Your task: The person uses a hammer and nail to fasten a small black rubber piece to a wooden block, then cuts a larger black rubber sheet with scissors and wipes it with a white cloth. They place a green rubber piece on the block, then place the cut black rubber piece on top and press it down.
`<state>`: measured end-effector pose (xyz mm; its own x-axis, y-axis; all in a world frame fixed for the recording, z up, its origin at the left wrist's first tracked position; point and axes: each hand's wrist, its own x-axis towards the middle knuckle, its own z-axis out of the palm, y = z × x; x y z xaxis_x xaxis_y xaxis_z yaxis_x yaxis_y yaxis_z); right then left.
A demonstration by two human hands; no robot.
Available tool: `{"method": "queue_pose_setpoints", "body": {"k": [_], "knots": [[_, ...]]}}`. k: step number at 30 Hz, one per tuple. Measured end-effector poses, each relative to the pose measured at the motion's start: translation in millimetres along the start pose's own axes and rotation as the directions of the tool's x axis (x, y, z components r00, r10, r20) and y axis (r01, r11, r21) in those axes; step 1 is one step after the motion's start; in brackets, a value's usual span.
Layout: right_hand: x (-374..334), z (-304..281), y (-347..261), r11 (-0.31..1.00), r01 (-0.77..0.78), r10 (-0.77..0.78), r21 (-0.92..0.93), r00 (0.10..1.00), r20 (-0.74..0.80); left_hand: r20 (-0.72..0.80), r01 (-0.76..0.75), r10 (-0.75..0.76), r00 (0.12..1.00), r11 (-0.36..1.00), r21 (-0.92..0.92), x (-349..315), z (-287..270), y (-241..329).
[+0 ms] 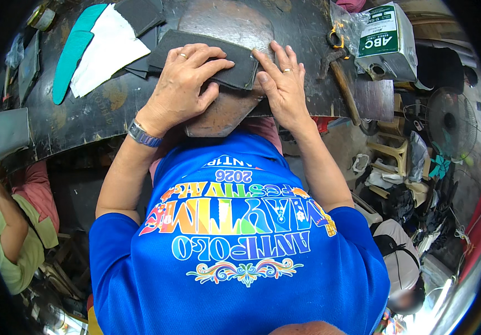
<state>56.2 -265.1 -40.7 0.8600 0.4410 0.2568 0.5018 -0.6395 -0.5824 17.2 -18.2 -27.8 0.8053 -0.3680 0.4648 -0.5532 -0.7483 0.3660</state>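
A small stack of flat black sheet pieces lies on a worn brown slab with angled corners, at the near edge of the dark table. My left hand is bent over the stack, its fingers on top and its thumb by the near edge, gripping it. On the other side, my right hand has its fingers stretched apart. Its index fingertip and thumb touch or nearly touch the right end of the stack. What lies under my left palm is hidden.
Left of the slab lie white sheets, teal cut pieces and more black sheets. On the right are a hammer, orange-handled scissors and a green-and-white metal can. A fan stands beyond. Another person sits at the left.
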Motion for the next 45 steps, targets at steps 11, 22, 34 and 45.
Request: {"method": "queue_pose_setpoints", "body": {"k": [11,22,34,45], "knots": [[-20.1,-15.0,-5.6,0.974,0.221,-0.220,-0.045,0.975,0.036,-0.016,0.000,0.000,1.000,1.000,0.002,1.9,-0.5,1.4],[-16.0,-33.1,-6.3,0.973,0.163,-0.129,0.164,0.971,-0.199,-0.011,-0.007,0.007,1.000,1.000,0.001,1.2,-0.6,1.1],[-7.1,-157.7,164.5,0.625,-0.702,0.776,0.340,0.608,-0.171,-0.009,0.007,-0.007,1.000,1.000,-0.012,3.9,-2.4,5.4],[23.6,-169.2,209.1,0.546,-0.773,0.833,0.323,0.542,-0.110,-0.007,0.020,-0.020,1.000,0.999,-0.035,1.0,-0.9,2.4]]}}
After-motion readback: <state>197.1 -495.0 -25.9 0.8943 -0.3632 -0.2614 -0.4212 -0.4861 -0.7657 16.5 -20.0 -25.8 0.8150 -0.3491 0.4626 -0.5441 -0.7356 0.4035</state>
